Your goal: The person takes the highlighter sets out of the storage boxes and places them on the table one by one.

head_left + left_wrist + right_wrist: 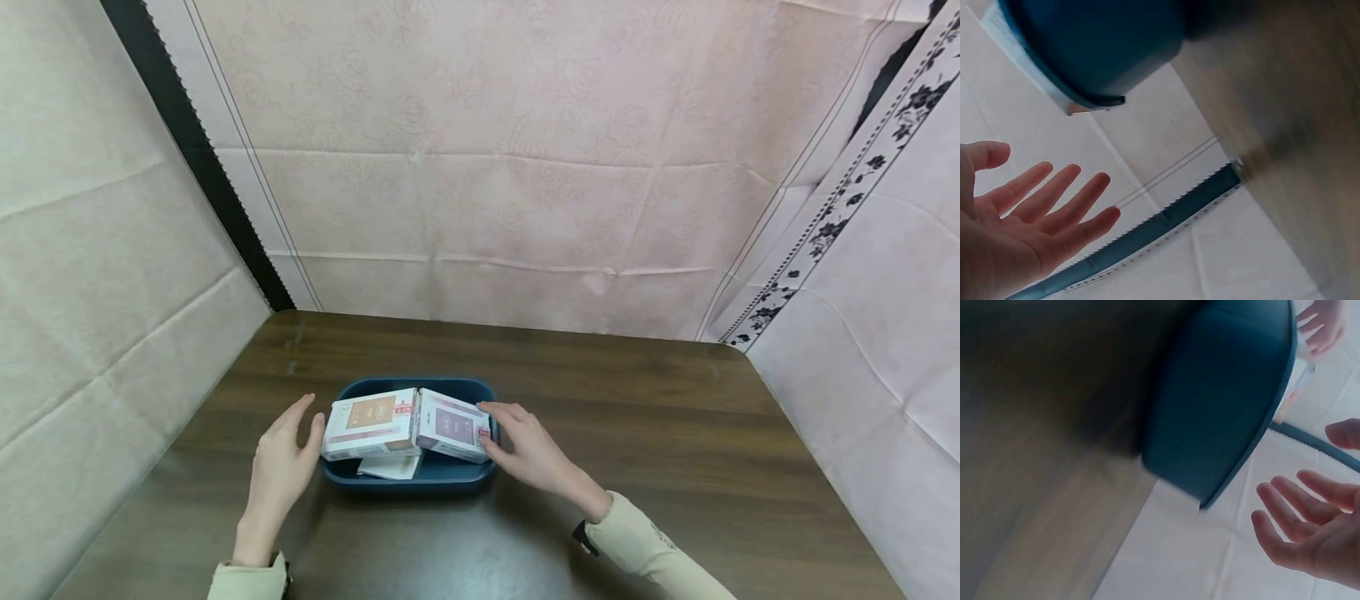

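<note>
A dark blue rectangular bin (450, 481) stands on the wooden table in the head view. Two white cartons lie across its top: one with an orange-tan label (371, 422) on the left, one with a purple label (453, 427) on the right. Beneath them, a smaller white piece (392, 467) shows inside. My left hand (281, 462) is beside the bin's left end, fingers spread and holding nothing. At the right end, my right hand (534, 450) has its fingertips right at the purple-labelled carton's edge. Both wrist views show relaxed, parted fingers (1075, 206) and the bin's outer wall (1222, 394).
The brown table (637, 400) extends around the bin on all sides. Pale cloth hangs behind it (487, 208) and along both sides, with a black strip (217, 183) at left and a floral border (825, 225) at right.
</note>
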Tool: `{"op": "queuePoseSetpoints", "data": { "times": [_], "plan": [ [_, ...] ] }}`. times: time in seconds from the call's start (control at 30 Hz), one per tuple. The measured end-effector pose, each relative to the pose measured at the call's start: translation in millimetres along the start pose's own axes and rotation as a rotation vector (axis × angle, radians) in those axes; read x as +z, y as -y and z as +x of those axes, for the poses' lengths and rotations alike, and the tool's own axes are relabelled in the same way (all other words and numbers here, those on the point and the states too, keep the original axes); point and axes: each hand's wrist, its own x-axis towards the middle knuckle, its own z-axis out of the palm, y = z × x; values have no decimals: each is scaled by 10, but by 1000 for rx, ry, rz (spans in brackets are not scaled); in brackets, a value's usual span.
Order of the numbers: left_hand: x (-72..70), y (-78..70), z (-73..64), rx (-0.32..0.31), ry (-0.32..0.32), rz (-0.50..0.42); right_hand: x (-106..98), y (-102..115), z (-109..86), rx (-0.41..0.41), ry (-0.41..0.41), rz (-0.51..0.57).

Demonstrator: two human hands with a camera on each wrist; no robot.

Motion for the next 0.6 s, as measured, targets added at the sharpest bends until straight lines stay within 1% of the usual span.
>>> {"op": "queuePoseSetpoints", "data": {
  "times": [0.07, 0.17, 0.23, 0.3, 0.37, 0.43, 0.53, 0.6],
  "plan": [
    [5, 34, 22, -30, 47, 6, 27, 51, 25, 18, 24, 78],
    [25, 80, 74, -54, 109, 10, 79, 111, 67, 10, 36, 164],
    [40, 111, 118, -56, 148, -19, 112, 152, 96, 12, 37, 219],
    [49, 133, 174, -48, 169, -64, 142, 189, 128, 23, 40, 273],
    [51, 144, 230, -43, 181, -114, 158, 240, 158, 77, 66, 351],
    [43, 139, 278, -47, 196, -145, 121, 338, 183, 136, 109, 464],
    [21, 126, 334, -96, 241, -191, 112, 417, 215, 232, 179, 639],
    [1, 114, 358, -142, 280, -223, 122, 447, 239, 270, 211, 747]
  ]
}}
